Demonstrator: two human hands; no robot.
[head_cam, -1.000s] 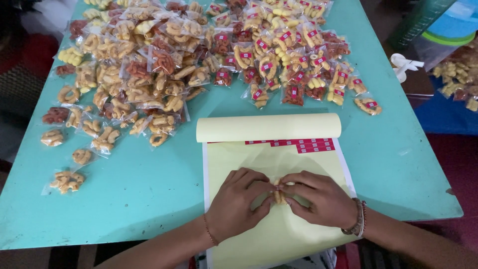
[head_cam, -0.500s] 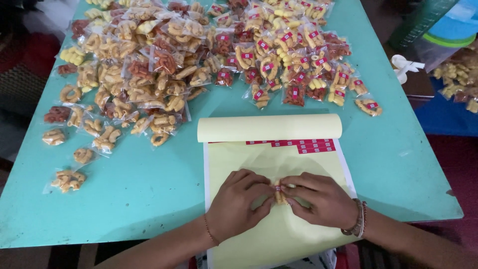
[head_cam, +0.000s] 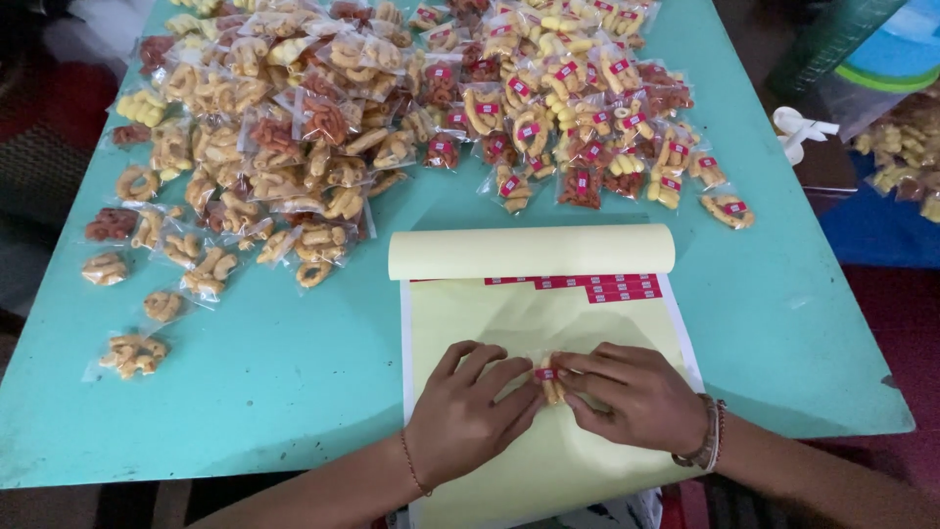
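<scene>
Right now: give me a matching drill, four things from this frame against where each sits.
Things:
1. small snack packet
2. rolled-back sheet
3. red stickers
4. unlabelled packets

Places:
A. far left of the table
B. pinched between left hand and right hand
C. strip just under the roll
D. top edge of the yellow pad

Pairs: 1-B, 2-D, 3-C, 4-A

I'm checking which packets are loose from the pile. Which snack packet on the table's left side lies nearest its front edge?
The small clear packet of pale orange rings, lying alone on the turquoise table, well in front of the big heap and every other stray packet.
</scene>
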